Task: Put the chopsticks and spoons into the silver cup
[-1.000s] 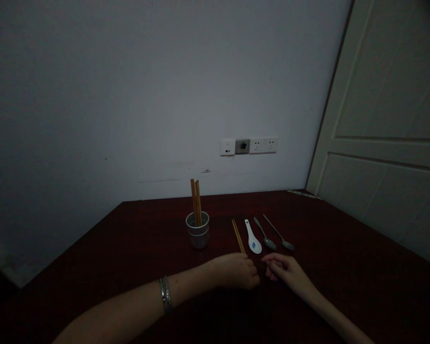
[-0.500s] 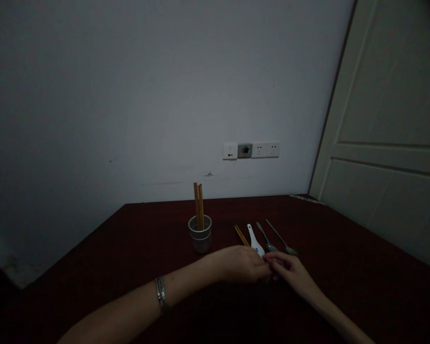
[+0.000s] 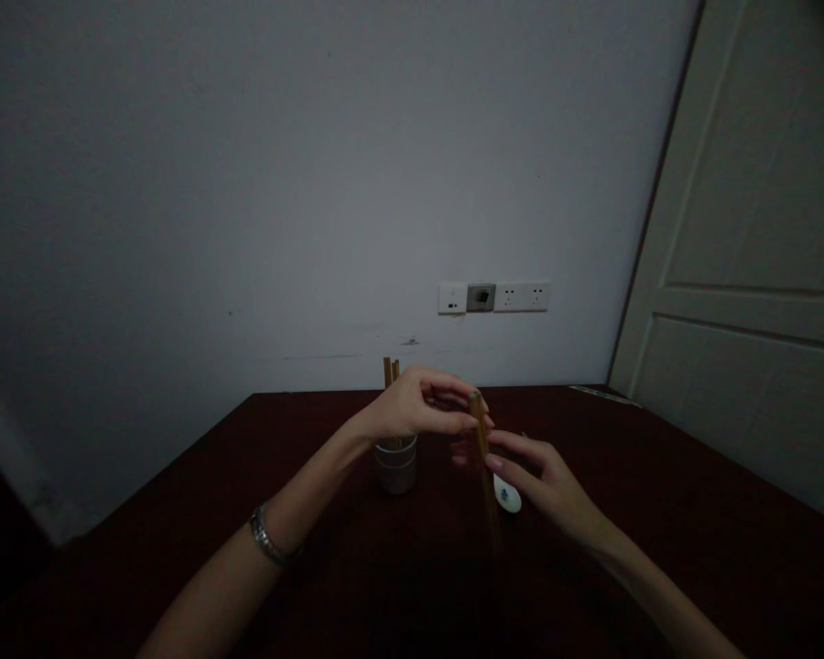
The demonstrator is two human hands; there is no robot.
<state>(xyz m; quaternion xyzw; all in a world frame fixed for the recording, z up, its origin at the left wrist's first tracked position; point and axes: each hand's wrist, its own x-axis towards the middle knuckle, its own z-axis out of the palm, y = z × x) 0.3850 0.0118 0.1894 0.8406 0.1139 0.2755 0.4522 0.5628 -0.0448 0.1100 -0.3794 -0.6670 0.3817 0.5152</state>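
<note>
Wooden chopsticks (image 3: 482, 444) stand nearly upright between my two hands, their lower ends blurred and dim. Near their top, my left hand (image 3: 431, 403) pinches them between thumb and fingers. My right hand (image 3: 532, 471) grips them a little lower, from the right side. Behind my left hand is a grey metal cup (image 3: 396, 471) with more chopsticks (image 3: 387, 371) upright in it; my hand hides part of its rim. A white spoon (image 3: 507, 495) with a blue mark lies on the table beyond my right hand, its handle covered.
The dark red table (image 3: 302, 458) meets a plain wall (image 3: 316, 183) at the back. Sockets and a switch (image 3: 481, 297) are set in the wall above it. A pale panelled door (image 3: 748, 247) stands along the right side.
Both hands have risen from the table, bringing the chopsticks from lying flat to nearly upright. My left hand now overlaps the cup. The metal spoons are now almost wholly hidden behind my right hand.
</note>
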